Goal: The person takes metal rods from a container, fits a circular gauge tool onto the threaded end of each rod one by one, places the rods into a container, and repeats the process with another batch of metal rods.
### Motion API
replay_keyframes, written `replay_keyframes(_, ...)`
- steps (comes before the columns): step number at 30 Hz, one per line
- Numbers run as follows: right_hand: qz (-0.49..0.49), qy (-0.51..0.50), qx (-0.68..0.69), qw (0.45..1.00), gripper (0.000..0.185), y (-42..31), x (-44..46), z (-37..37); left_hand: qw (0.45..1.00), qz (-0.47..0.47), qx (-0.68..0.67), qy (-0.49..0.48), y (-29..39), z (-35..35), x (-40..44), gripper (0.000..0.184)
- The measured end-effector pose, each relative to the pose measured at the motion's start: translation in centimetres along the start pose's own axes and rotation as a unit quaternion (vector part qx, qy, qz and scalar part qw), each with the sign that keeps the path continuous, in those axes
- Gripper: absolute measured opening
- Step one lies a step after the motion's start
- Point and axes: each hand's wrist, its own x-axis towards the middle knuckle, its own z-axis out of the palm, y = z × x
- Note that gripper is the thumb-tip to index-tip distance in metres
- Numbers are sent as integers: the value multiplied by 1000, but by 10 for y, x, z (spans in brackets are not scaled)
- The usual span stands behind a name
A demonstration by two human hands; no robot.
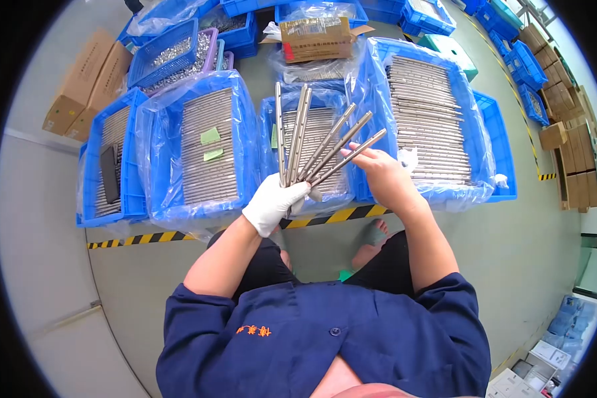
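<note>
My left hand (276,203), in a white glove, is closed around the lower ends of several metal rods (336,147). The rods are slim, silvery and dotted with small holes, and they fan out upward from the glove. My bare right hand (386,174) has its fingertips on the rightmost rod of the fan, a little below its upper end; part of that grip is hidden. Behind the fan stands a blue crate lined with clear plastic (266,132), holding more such rods. To the right, a larger lined blue crate (373,79) carries dense rows of rods.
At left stand another lined crate of rods (156,132) with green paper slips and a crate (134,179) with a dark block on top. Baskets of small metal parts (172,54) and an open cardboard box (317,40) sit behind. Striped floor tape (338,216) runs before my feet.
</note>
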Motion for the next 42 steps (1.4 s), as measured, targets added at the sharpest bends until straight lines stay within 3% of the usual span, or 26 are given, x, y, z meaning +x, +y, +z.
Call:
replay_keyframes(1, -14, 5, -11, 1000, 34, -2, 2, -2, 1000, -5, -17, -11, 0, -4, 0, 21)
replay_keyframes(2, 79, 13, 92, 993, 33, -4, 5, -6, 1000, -11, -10, -7, 1, -6, -1, 20)
replay_keyframes(4, 265, 27, 290, 919, 31, -8, 13, -19, 1000, -28, 1, -2, 2, -5, -4, 18)
replay_keyframes(6, 243, 80, 495, 830, 31, 4, 10, -18, 999, -32, 4, -4, 4, -3, -6, 19)
replay_keyframes(8, 198, 97, 681, 698, 34, 9, 10, -18, 999, -33, 11, -5, 5, -4, -6, 20)
replay_keyframes(9, 194, 92, 703, 678, 36, 6, 9, -19, 999, -32, 13, -9, 7, -4, -7, 22)
replay_keyframes(12, 177, 116, 700, 682, 36, 3, 10, -18, 999, -52, 15, -3, 11, -3, -8, 21)
replay_keyframes(15, 175, 136, 650, 727, 34, 0, 9, -17, 999, -38, 0, -3, 8, 1, -7, 22)
replay_keyframes(18, 139, 212, 427, 868, 32, -9, 8, -7, 1000, -21, -22, -4, 3, 5, -8, 23)
replay_keyframes(21, 117, 237, 368, 891, 31, -10, 7, 1, 999, -11, -26, 16, -3, 9, -9, 24)
replay_keyframes(26, 134, 176, 387, 895, 36, -18, 6, -8, 1000, -9, -16, -4, -1, 1, -10, 22)
replay_keyframes(28, 127, 98, 403, 901, 38, -9, 4, -20, 999, -12, 19, 27, 8, -3, -13, 19)
replay_keyframes(31, 125, -26, 462, 877, 40, 14, -7, -38, 997, -35, 67, -13, 6, -21, -10, 16)
replay_keyframes(34, 205, -70, 474, 853, 37, 25, -10, -44, 993, -33, 116, 11, 4, -12, -12, 16)
replay_keyframes(38, 271, -77, 502, 818, 37, 20, -6, -53, 986, 29, 165, 14, 6, -11, -11, 17)
replay_keyframes(41, 177, -28, 451, 875, 35, 16, -8, -51, 991, -94, 82, -50, 16, -17, -12, 17)
replay_keyframes(42, 150, -18, 434, 888, 35, 13, -7, -53, 993, -84, 71, -47, 14, -18, -11, 18)
